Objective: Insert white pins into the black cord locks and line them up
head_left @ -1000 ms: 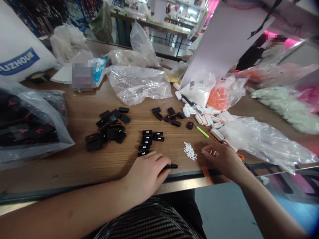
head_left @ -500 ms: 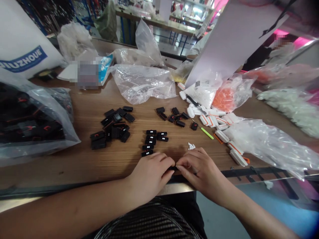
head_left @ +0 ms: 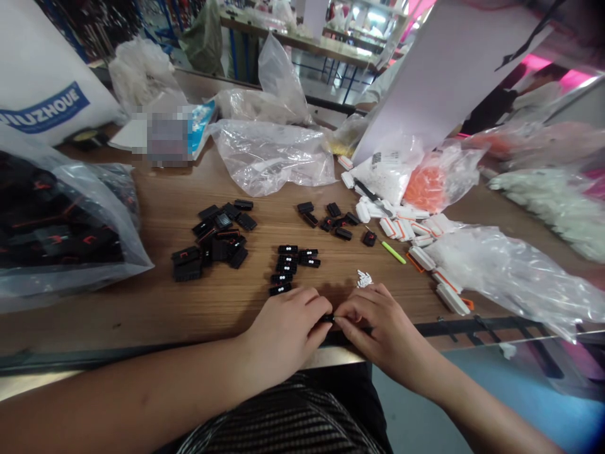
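Observation:
Near the table's front edge my left hand [head_left: 293, 328] is closed round a small black connector housing [head_left: 328, 318], mostly hidden by the fingers. My right hand [head_left: 373, 321] pinches at the housing's right end; what its fingertips hold, if anything, is too small to make out. Just beyond the right hand lies a little pile of white plugs [head_left: 363, 279]. Several black housings with paired white dots [head_left: 287, 268] stand in a loose column beyond my left hand. A yellow-green pick tool [head_left: 393, 252] with a thin metal tip rests further right.
Black housings [head_left: 220, 233] lie heaped left of centre, with a smaller group [head_left: 343, 233] further right. A large bag of black parts [head_left: 61, 233] fills the left side. White and orange connectors [head_left: 451, 297] and plastic bags [head_left: 510, 265] cover the right. A pillar [head_left: 425, 82] rises behind.
Both hands stay together at the front edge with only slight finger movement. The black housing shows a little more between the fingertips. The view has shifted very slightly.

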`<state>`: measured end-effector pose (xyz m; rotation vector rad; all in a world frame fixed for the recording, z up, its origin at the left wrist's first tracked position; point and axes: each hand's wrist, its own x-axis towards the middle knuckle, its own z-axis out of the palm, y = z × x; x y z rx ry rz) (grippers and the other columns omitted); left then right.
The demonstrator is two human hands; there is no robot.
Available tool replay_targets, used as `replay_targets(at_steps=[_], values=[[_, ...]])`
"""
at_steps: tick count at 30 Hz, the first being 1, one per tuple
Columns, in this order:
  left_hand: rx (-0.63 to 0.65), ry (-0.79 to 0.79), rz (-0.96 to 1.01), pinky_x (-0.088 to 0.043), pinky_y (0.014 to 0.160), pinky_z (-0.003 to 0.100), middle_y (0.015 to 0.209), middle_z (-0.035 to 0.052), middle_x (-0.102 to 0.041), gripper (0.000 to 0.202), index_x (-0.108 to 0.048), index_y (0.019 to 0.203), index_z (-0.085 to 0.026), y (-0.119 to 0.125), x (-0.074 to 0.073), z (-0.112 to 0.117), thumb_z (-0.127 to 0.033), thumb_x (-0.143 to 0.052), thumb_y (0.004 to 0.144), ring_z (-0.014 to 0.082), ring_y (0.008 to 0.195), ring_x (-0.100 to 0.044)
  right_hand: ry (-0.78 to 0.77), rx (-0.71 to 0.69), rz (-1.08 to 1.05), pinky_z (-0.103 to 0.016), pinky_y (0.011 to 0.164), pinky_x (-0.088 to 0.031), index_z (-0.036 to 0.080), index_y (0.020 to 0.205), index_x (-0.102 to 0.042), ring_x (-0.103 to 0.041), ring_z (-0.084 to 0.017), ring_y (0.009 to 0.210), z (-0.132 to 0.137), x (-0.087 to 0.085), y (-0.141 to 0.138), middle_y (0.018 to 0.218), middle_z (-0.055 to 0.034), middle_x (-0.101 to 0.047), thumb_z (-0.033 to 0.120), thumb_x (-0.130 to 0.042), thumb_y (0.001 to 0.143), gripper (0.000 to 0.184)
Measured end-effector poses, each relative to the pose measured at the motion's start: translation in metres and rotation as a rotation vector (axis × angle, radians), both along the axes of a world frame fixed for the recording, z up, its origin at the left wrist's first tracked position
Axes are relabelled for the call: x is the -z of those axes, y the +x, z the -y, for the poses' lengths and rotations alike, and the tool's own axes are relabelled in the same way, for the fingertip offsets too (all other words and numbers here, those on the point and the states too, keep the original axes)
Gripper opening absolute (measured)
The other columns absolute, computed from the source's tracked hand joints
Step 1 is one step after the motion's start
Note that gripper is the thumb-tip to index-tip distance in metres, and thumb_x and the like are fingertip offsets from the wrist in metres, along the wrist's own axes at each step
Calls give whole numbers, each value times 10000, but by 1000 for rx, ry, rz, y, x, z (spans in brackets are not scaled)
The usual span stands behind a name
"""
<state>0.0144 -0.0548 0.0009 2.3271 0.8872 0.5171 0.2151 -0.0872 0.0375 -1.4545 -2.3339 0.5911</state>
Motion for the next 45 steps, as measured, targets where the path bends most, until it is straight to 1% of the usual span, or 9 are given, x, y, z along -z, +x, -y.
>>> replay_targets(at_steps=[18,23,28,32,35,38,40,42,45], values=[[-12,0,-34,-516,773,347,903,13,-613,30,-609,900,-183,0,-4,1,-210,-614,912,196,844,-607,18,-11,45,-328,774,-332,190,810,-629,-532,-134,691,0,-2,-2,726,11,-605,185,-572,932,135],[-14,-5,-34,-518,785,351,916,17,-623,29,-616,910,-180,0,-3,1,-208,-612,913,200,860,-610,127,-68,135,-373,823,-332,201,839,-682,-567,-174,772,3,-4,-2,774,-23,-663,205,-529,959,194],[-22,-13,-16,-519,788,352,916,12,-627,38,-625,930,-185,1,0,1,-218,-614,914,195,852,-615,212,-54,130,-382,821,-348,217,926,-703,-587,-175,766,6,1,2,782,-18,-692,205,-567,939,138],[-29,-31,-6,-520,793,347,925,9,-633,52,-637,957,-196,1,1,2,-199,-609,914,189,851,-619,292,-92,183,-400,828,-364,208,948,-713,-587,-187,755,12,3,-2,767,-29,-697,181,-560,930,156],[-29,-31,3,-523,809,356,931,14,-635,58,-638,961,-192,1,0,2,-187,-601,916,191,864,-621,259,-117,220,-412,832,-378,203,971,-718,-599,-197,767,14,-2,-5,779,-41,-705,171,-549,925,179],[-23,-15,6,-532,807,376,934,24,-638,53,-637,955,-182,1,-1,2,-193,-602,918,203,872,-625,162,-67,150,-389,792,-408,232,944,-724,-613,-184,747,5,-6,8,767,-26,-707,205,-556,926,170],[-21,-4,8,-537,804,390,938,28,-640,57,-639,960,-181,1,-1,1,-199,-605,918,210,873,-627,168,68,88,-372,772,-441,231,939,-726,-633,-180,745,-9,-6,27,788,-26,-720,241,-562,928,165],[-23,-2,13,-540,805,393,945,29,-642,60,-638,966,-184,0,0,1,-190,-605,916,209,872,-628,143,199,58,-341,749,-485,215,921,-731,-661,-187,803,-26,-2,49,894,-48,-740,262,-570,920,168],[-24,-7,22,-544,800,388,948,27,-645,60,-634,965,-184,1,0,0,-174,-606,913,204,868,-630,12,234,85,-326,773,-511,217,900,-746,-681,-194,842,-47,2,73,932,-43,-752,283,-581,904,177]])
